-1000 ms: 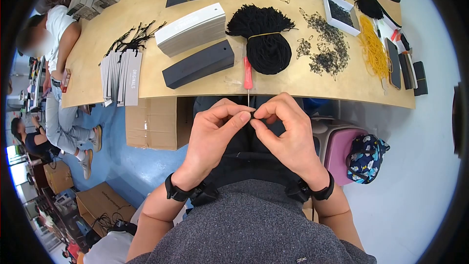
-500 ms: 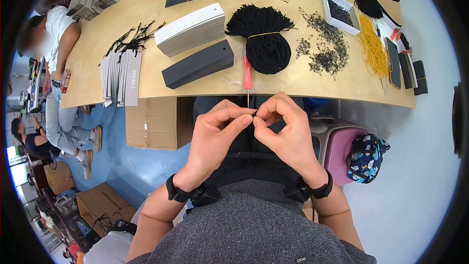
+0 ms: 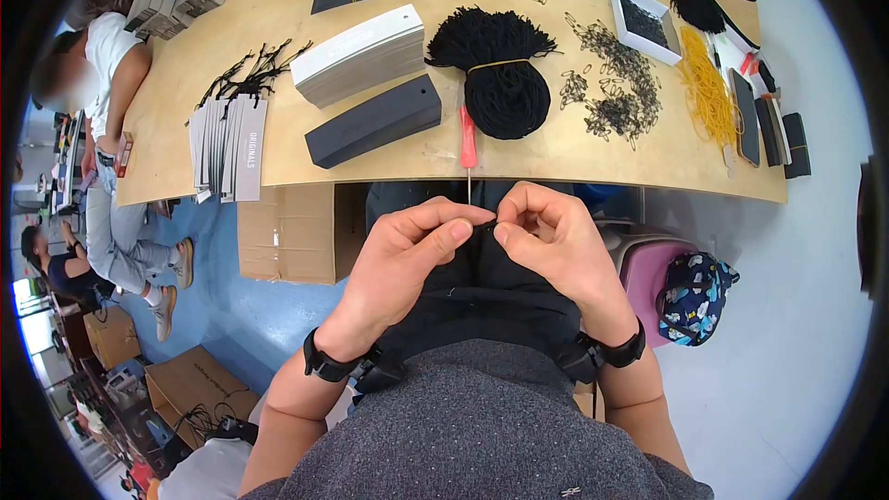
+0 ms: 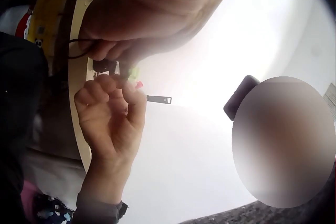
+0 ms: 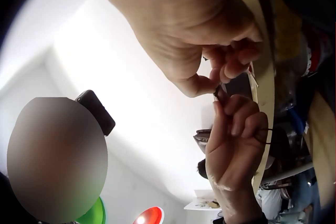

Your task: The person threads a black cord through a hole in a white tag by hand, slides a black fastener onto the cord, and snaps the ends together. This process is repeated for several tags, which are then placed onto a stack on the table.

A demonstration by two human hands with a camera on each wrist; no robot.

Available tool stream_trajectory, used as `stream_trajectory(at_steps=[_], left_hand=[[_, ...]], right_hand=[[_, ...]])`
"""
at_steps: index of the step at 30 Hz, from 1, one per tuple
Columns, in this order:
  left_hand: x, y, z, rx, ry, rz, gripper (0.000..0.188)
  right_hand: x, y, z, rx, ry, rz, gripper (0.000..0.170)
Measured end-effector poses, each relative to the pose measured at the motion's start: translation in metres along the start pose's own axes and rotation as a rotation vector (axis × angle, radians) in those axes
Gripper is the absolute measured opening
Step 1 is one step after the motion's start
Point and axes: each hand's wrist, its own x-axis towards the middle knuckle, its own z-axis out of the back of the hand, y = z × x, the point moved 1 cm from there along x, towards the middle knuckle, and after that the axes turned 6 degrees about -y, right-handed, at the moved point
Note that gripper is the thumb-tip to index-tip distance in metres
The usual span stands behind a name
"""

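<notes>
My left hand (image 3: 389, 255) and right hand (image 3: 560, 245) meet fingertip to fingertip over my lap, just off the table's front edge. Between thumb and forefinger of each hand is a thin black cord, mostly hidden by the fingers. In the left wrist view, a loop of that black cord (image 4: 79, 40) hangs out past the left fingers. Straight ahead, a red-handled tool (image 3: 469, 139) lies with its thin metal shaft jutting over the edge. Behind it sits a bundle of black cords (image 3: 507, 97) tied with a yellow band.
On the table (image 3: 370, 171) to the left are corded grey tags (image 3: 227, 148), a white-topped tag stack (image 3: 356, 56) and a dark tag stack (image 3: 375, 122). To the right lie loose small pins (image 3: 625, 102), a white box (image 3: 646, 28) and yellow bands (image 3: 704, 93). Another person sits at the left.
Both hands have shifted a little to the right, and the right hand's fingers have drawn slightly away from the left's. Things on the table stay put.
</notes>
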Motion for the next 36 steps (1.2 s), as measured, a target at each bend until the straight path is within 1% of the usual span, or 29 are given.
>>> stream_trajectory(at_steps=[4, 6, 7, 9, 10, 12, 13, 14, 15, 16, 18, 19, 20, 22, 23, 24, 26, 27, 28, 30, 31, 32, 34, 36], left_hand=[[0.0, 0.003, 0.005, 0.002, 0.013, -0.016, 0.023], [0.0, 0.003, 0.01, -0.025, 0.081, 0.024, 0.024], [0.0, 0.002, 0.012, -0.024, 0.082, 0.025, 0.024], [-0.001, 0.001, 0.013, -0.061, 0.096, 0.08, 0.023], [-0.002, -0.004, 0.011, -0.06, 0.096, 0.08, 0.023], [-0.004, -0.016, 0.005, 0.266, 0.007, -0.06, 0.021], [-0.003, -0.017, 0.011, 0.266, 0.007, -0.063, 0.021], [-0.003, -0.019, 0.022, 0.436, -0.009, -0.141, 0.02], [-0.003, -0.021, 0.028, 0.605, -0.026, -0.22, 0.019], [-0.003, -0.023, 0.028, 0.608, -0.027, -0.224, 0.019], [-0.006, -0.027, 0.024, 0.574, -0.058, -0.283, 0.017], [-0.005, -0.025, 0.021, 0.556, -0.041, -0.338, 0.018], [-0.005, -0.025, 0.016, 0.557, -0.044, -0.346, 0.018], [-0.006, -0.026, 0.007, 0.485, -0.063, -0.278, 0.021], [-0.004, -0.023, 0.006, 0.477, -0.051, -0.287, 0.021], [-0.004, -0.025, 0.004, 0.48, -0.054, -0.298, 0.021], [-0.003, -0.03, -0.001, 0.5, -0.044, -0.311, 0.019], [-0.001, -0.03, 0.0, 0.513, -0.054, -0.359, 0.019], [0.0, -0.033, 0.0, 0.517, -0.066, -0.373, 0.019], [0.001, -0.041, 0.001, 0.589, -0.068, -0.384, 0.019], [0.003, -0.046, 0.005, 0.698, -0.048, -0.421, 0.023], [0.008, -0.057, 0.007, 0.7, -0.061, -0.437, 0.023], [0.02, -0.088, 0.011, 0.916, -0.214, -0.721, 0.029], [0.051, -0.117, 0.028, 1.209, -0.345, -1.062, 0.035]], right_hand=[[0.002, -0.001, 0.006, -0.044, 0.012, 0.035, 0.009], [0.001, 0.0, 0.009, -0.039, 0.017, 0.035, 0.009], [0.001, 0.0, 0.011, -0.036, 0.025, 0.027, 0.009], [-0.001, 0.002, 0.015, -0.033, 0.033, 0.019, 0.008], [-0.002, 0.002, 0.017, -0.006, 0.048, -0.015, 0.008], [-0.005, 0.001, 0.025, 0.021, 0.063, -0.047, 0.007], [-0.006, -0.002, 0.033, 0.052, 0.066, -0.05, 0.007], [-0.008, -0.004, 0.041, 0.084, 0.069, -0.053, 0.007], [-0.01, -0.003, 0.05, 0.047, 0.077, -0.046, 0.006], [-0.013, -0.004, 0.056, 0.047, 0.079, -0.041, 0.006], [-0.018, -0.006, 0.062, -0.142, 0.043, -0.085, 0.006], [-0.017, -0.007, 0.057, -0.214, -0.018, 0.032, 0.02], [-0.018, -0.006, 0.048, -0.217, -0.015, 0.041, 0.02], [-0.018, 0.009, 0.024, -0.164, -0.112, 0.242, 0.051], [-0.018, 0.011, 0.019, 0.036, 0.101, 0.114, 0.073], [-0.017, 0.013, 0.006, 0.074, 0.166, 0.135, 0.076], [-0.009, 0.013, -0.011, 0.111, 0.253, 0.06, 0.068], [-0.001, 0.003, -0.015, 0.103, 0.202, 0.015, 0.042], [0.0, 0.005, -0.013, 0.099, 0.216, 0.027, 0.042], [0.002, 0.009, -0.005, -0.135, 0.15, 0.013, 0.016], [0.001, 0.011, -0.006, -0.122, 0.109, 0.055, 0.012], [0.0, 0.011, -0.005, -0.13, 0.121, 0.07, 0.012], [-0.002, 0.009, 0.001, -0.136, 0.064, 0.083, 0.012], [-0.005, 0.01, 0.004, -0.146, 0.059, 0.1, 0.012]])
